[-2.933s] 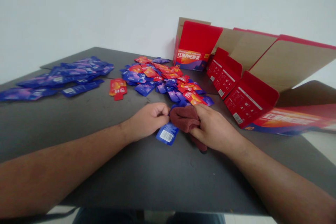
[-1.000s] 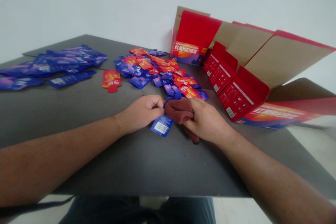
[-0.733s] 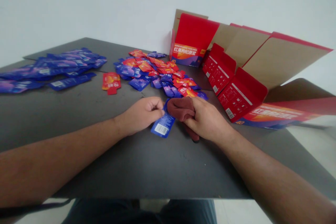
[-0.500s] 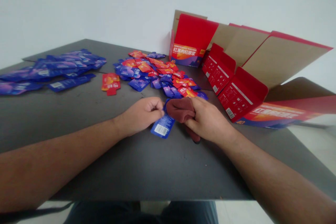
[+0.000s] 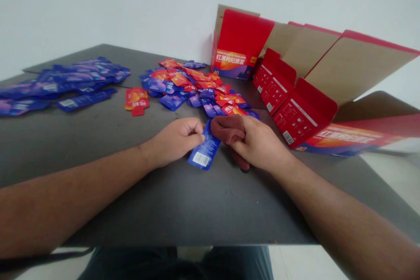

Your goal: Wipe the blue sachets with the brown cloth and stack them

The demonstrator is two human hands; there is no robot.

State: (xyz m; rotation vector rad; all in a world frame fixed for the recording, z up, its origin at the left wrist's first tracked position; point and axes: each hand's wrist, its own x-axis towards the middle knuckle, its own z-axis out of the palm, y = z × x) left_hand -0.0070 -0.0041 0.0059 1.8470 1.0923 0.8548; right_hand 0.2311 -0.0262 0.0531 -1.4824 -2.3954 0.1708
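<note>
Between my hands is a blue sachet (image 5: 204, 154), its barcode side up and tilted over the dark table. The fingers of my left hand (image 5: 183, 138) are closed on its left edge near the top. My right hand (image 5: 259, 142) grips a folded brown cloth (image 5: 227, 129), which lies against the sachet's upper right edge and hides that part. One end of the cloth hangs below the right hand.
A heap of red and blue sachets (image 5: 193, 85) lies beyond my hands, with a single red sachet (image 5: 137, 99) to its left. More blue sachets (image 5: 78, 78) are piled at the far left. Open red cartons (image 5: 300, 113) stand on the right.
The cloth has shifted slightly right along the sachet's top, and more of the sachet's printed face shows. The whole view has tilted a little. Both hands keep their grip.
</note>
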